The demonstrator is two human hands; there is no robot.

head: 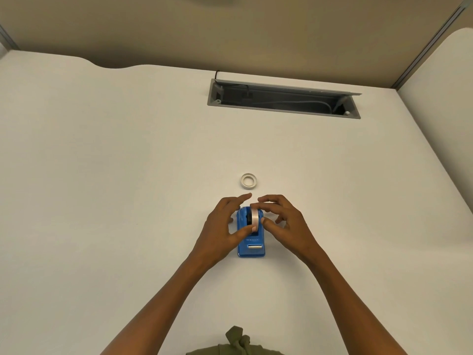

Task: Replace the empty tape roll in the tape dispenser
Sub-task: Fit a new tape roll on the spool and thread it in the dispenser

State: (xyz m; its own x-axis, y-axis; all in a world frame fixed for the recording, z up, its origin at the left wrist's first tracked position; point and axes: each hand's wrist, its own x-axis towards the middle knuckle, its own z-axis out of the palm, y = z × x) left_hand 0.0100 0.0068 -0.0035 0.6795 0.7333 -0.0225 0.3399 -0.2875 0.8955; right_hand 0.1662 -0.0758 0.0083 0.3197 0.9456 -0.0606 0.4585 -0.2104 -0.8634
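While hands (222, 226) flank dispenser (252, 242), empty ring (248, 180) lies beyond.

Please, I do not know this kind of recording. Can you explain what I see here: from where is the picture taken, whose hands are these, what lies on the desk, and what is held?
There is no machine: a person works with bare hands, and the one picture comes from a camera on their head, looking down. On the white desk stands a blue tape dispenser. The left hand and right hand together hold a roll of tape upright in its cradle. Beyond them an emptied tape ring lies flat. Farther back is an open cable hatch.
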